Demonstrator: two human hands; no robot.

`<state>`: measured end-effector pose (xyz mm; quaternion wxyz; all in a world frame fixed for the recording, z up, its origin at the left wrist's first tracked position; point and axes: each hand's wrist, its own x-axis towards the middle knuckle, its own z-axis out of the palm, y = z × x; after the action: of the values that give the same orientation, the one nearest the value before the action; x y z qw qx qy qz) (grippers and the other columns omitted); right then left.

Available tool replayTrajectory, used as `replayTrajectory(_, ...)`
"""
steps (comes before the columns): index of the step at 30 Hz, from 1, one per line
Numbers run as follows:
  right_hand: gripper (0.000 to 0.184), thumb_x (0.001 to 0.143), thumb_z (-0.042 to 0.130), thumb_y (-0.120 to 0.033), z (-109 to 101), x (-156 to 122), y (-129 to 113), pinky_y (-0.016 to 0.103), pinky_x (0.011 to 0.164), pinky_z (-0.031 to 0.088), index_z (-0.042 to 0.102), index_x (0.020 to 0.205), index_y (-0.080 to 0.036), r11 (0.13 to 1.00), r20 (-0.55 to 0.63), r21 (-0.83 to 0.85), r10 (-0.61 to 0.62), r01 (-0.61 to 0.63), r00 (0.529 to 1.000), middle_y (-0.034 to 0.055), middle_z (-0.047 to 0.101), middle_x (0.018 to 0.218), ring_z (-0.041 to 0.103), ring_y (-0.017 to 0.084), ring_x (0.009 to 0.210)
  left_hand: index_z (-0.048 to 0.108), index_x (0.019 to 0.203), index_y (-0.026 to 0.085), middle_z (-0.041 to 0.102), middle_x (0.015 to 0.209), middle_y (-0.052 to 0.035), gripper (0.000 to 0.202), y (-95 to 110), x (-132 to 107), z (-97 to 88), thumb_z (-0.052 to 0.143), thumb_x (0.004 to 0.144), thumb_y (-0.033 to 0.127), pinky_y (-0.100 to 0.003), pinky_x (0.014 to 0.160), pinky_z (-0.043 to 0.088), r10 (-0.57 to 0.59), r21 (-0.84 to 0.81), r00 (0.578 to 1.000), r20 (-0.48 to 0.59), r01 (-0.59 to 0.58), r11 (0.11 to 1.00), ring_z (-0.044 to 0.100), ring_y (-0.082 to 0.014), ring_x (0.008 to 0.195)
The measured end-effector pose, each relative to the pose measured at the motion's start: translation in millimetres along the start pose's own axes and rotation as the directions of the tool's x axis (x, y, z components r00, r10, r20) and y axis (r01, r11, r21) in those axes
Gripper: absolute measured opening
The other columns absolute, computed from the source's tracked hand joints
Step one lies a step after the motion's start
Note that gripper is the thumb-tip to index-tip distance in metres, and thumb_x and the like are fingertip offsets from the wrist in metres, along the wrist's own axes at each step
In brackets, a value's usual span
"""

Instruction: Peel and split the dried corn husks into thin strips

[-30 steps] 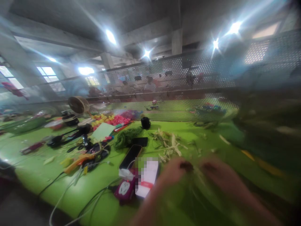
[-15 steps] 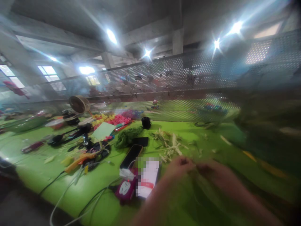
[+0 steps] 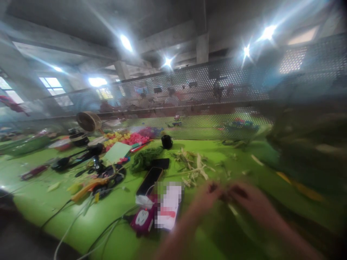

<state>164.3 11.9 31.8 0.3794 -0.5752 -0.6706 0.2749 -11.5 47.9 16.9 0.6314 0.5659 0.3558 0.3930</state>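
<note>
My left hand (image 3: pixel 208 192) and my right hand (image 3: pixel 242 192) meet fingertip to fingertip over the green table. Both are closed in a pinch, slightly blurred. A thin pale strip (image 3: pixel 232 209) hangs down from between them, its upper end hidden by the fingers. Just beyond my left hand lies a loose pile of pale, dry-looking strips (image 3: pixel 196 164). A phone with a lit screen (image 3: pixel 170 206), partly pixelated, rests beside my left forearm.
A purple power socket block (image 3: pixel 142 218) with cables, a dark phone (image 3: pixel 149 180), an orange-handled tool (image 3: pixel 86 189) and a green bundle (image 3: pixel 145 159) lie to the left. A black cup-like object (image 3: pixel 166 142) stands before the perforated metal screen (image 3: pixel 200 122). A dark mass bounds the right.
My hands have stayed close together, shifting slightly, and the fingers are turned a little differently. The pale strip below them shows narrower. The whole view has moved slightly.
</note>
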Motion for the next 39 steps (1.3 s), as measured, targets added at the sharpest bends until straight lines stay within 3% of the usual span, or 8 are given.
replayTrajectory(6,0.016,0.084,0.054,-0.032,-4,1,8,0.035,0.084,0.045,0.065,0.079,-0.022,0.978,-0.009,-0.189,-0.091,0.088,0.996,0.0078,0.066,0.107,0.061,0.023,0.098,0.062,0.081,0.016,0.064,0.078,-0.0034,0.014,-25,8,-2.1,0.067,0.074,0.027,-0.032,0.076,0.046,0.021,0.08,1.0,0.001,-0.021,0.997,0.059,-0.0174,0.077)
replayTrajectory(9,0.019,0.085,0.052,-0.035,-4,0,7,0.032,0.075,0.045,0.061,0.074,-0.022,0.97,0.006,-0.239,-0.041,0.041,0.999,0.0059,0.065,0.1,0.061,0.02,0.086,0.065,0.086,0.016,0.066,0.082,-0.0038,0.015,-34,11,-1.3,0.062,0.071,0.015,-0.032,0.08,0.046,0.013,0.088,1.0,-0.013,-0.012,0.996,0.06,-0.0172,0.081)
replayTrajectory(13,0.022,0.085,0.052,-0.035,-2,-1,6,0.029,0.068,0.043,0.059,0.068,-0.022,0.966,0.001,-0.26,0.011,-0.01,1.0,0.0041,0.065,0.09,0.06,0.018,0.077,0.067,0.086,0.016,0.068,0.083,-0.0039,0.017,-35,12,3.1,0.061,0.07,0.012,-0.031,0.079,0.046,0.011,0.211,0.999,-0.05,0.0,0.978,0.06,-0.0176,0.08)
replayTrajectory(21,0.028,0.082,0.056,-0.045,6,1,14,0.031,0.071,0.046,0.062,0.066,-0.022,0.989,0.038,-0.12,0.092,-0.087,0.995,0.0031,0.067,0.08,0.062,0.02,0.078,0.068,0.087,0.017,0.067,0.08,-0.0022,0.02,-44,10,9.9,0.056,0.072,0.012,-0.028,0.07,0.044,0.046,0.391,0.996,-0.076,-0.013,0.92,0.058,-0.0173,0.076)
replayTrajectory(25,0.032,0.086,0.05,-0.047,5,4,19,0.032,0.075,0.05,0.07,0.08,-0.022,0.992,0.033,0.046,0.113,-0.115,0.993,0.0059,0.073,0.088,0.065,0.022,0.084,0.067,0.084,0.015,0.066,0.078,-0.0015,0.022,-46,13,8.9,0.055,0.067,0.008,-0.027,0.073,0.045,0.039,0.276,0.997,-0.065,-0.02,0.961,0.058,-0.0154,0.075)
replayTrajectory(29,0.027,0.081,0.054,-0.035,4,7,24,0.035,0.086,0.05,0.072,0.099,-0.024,0.993,0.072,0.097,0.063,-0.069,0.995,0.005,0.075,0.103,0.067,0.023,0.094,0.066,0.082,0.014,0.067,0.078,-0.0016,0.02,-44,15,6.5,0.057,0.066,0.009,-0.026,0.073,0.046,0.058,0.151,0.998,-0.019,-0.054,0.987,0.059,-0.0148,0.074)
replayTrajectory(33,0.026,0.082,0.05,-0.025,5,4,28,0.035,0.084,0.05,0.073,0.094,-0.027,0.994,0.095,-0.109,-0.013,0.023,0.995,0.0033,0.075,0.1,0.067,0.022,0.093,0.064,0.081,0.015,0.066,0.077,-0.0015,0.014,-43,14,5.5,0.062,0.067,0.013,-0.026,0.072,0.046,0.034,0.123,0.999,-0.032,-0.03,0.992,0.059,-0.0151,0.074)
replayTrajectory(39,0.021,0.085,0.048,-0.024,9,-2,26,0.031,0.068,0.048,0.068,0.086,-0.027,0.89,0.019,-0.434,-0.148,0.141,0.989,0.0043,0.069,0.09,0.064,0.02,0.08,0.062,0.076,0.015,0.063,0.072,-0.0002,0.01,-35,11,6.0,0.064,0.066,0.014,-0.025,0.068,0.043,-0.055,0.153,0.992,-0.113,0.072,0.986,0.056,-0.014,0.071)
